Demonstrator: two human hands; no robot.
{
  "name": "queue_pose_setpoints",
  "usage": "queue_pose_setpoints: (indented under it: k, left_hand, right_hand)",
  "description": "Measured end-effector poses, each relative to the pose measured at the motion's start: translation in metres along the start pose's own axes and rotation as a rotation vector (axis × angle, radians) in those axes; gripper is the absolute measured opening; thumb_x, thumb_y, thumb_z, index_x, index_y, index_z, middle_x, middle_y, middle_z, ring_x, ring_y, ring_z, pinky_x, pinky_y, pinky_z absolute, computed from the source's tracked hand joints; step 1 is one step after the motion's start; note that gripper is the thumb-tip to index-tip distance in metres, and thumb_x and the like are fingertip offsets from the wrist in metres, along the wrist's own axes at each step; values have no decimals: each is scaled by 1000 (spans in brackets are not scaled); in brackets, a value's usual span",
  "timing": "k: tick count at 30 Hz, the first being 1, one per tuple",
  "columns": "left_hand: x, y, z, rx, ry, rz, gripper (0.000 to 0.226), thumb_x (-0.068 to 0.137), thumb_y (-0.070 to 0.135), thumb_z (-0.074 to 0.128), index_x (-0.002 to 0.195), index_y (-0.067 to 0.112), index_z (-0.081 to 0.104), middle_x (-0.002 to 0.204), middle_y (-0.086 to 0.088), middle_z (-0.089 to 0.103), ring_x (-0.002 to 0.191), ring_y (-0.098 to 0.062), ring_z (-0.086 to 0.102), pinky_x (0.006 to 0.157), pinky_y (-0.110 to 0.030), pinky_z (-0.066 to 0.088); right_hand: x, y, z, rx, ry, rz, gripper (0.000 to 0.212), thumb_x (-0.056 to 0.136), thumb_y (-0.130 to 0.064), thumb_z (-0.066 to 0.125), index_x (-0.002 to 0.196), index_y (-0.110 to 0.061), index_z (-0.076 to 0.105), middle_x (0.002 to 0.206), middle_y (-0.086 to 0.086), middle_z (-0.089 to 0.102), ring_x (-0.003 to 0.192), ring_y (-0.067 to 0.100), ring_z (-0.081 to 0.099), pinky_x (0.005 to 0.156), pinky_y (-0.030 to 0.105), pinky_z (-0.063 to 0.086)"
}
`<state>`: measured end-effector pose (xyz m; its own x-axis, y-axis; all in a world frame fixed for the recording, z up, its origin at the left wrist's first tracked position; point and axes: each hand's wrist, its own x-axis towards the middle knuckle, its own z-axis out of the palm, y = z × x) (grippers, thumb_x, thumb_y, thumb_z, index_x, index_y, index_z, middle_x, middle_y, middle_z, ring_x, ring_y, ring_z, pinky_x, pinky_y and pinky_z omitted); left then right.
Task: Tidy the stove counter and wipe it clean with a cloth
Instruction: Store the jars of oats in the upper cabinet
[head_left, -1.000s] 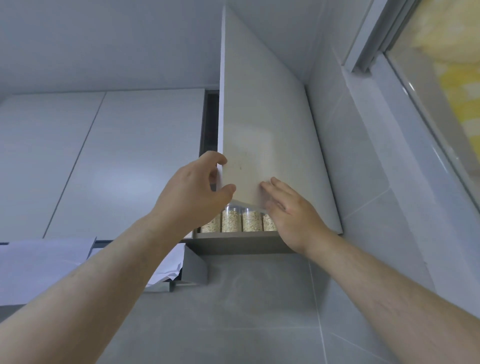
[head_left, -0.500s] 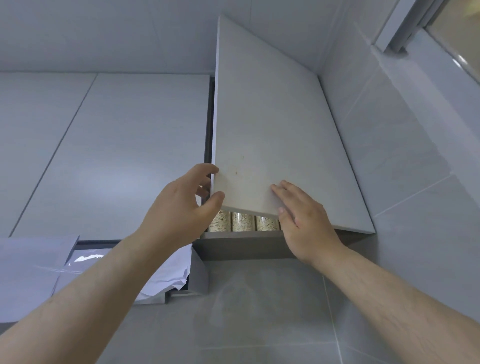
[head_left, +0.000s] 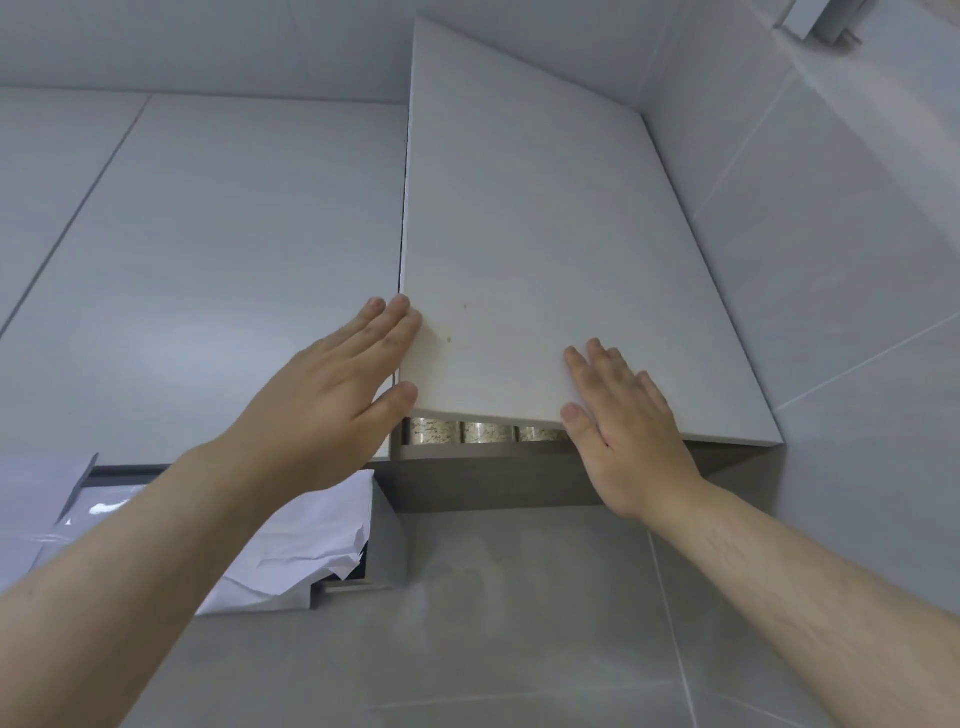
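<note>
I look up at a white wall-cabinet door (head_left: 540, 249) that stands slightly ajar. My left hand (head_left: 337, 400) lies with straight fingers against the door's left edge, the thumb at its lower corner. My right hand (head_left: 618, 415) presses flat on the door's lower part. Under the door's bottom edge, the tops of clear jars (head_left: 467, 432) with pale grainy contents show on the cabinet shelf (head_left: 478, 480). No cloth, stove or counter is in view.
Closed white cabinet doors (head_left: 208, 270) run to the left. A range hood (head_left: 343, 592) wrapped in white paper and plastic film hangs at lower left. Grey wall tiles (head_left: 519, 623) lie below, a tiled side wall (head_left: 831, 260) stands right, and a window frame (head_left: 821, 21) is at top right.
The door has swung much further toward shut, so less of the jars shows. My left hand went from curled round the door's edge to flat fingers against it.
</note>
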<state>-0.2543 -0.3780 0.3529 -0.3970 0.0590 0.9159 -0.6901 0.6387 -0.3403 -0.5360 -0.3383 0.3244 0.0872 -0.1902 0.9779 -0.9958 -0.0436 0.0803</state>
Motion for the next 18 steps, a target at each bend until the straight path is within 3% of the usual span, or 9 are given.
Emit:
queue_pose_setpoints:
  k: [6, 10, 14, 18]
  left_hand:
    - [-10, -8, 24, -32, -14, -62, 63, 92, 45, 17, 153, 32, 5, 155, 25, -7, 139, 15, -15, 104, 1, -10]
    - [-11, -11, 39, -70, -15, -105, 58, 96, 41, 18, 153, 32, 6, 154, 27, -5, 138, 17, -13, 102, 3, -8]
    - [-14, -17, 50, -61, -15, -118, 56, 99, 38, 21, 154, 31, 9, 154, 26, -3, 141, 12, -9, 102, 3, -8]
    - [-12, -20, 58, -47, -45, -145, 55, 103, 28, 30, 154, 31, 9, 155, 25, -4, 142, 9, -9, 108, -8, -4]
  right_hand:
    - [2, 1, 17, -66, 10, -6, 72, 89, -56, -3, 156, -30, 2, 164, -4, -6, 150, 12, -10, 122, 36, -7]
    - [4, 3, 26, -94, 14, -6, 65, 95, -50, 8, 156, -28, 3, 165, -2, -4, 151, 14, -8, 122, 39, -5]
    - [5, 4, 35, -117, 12, -8, 68, 92, -52, 3, 156, -27, 4, 165, -2, -3, 151, 15, -8, 121, 38, -7]
    - [5, 6, 43, -130, 11, -7, 73, 88, -54, -1, 156, -27, 6, 165, 0, -1, 151, 15, -6, 121, 38, -7]
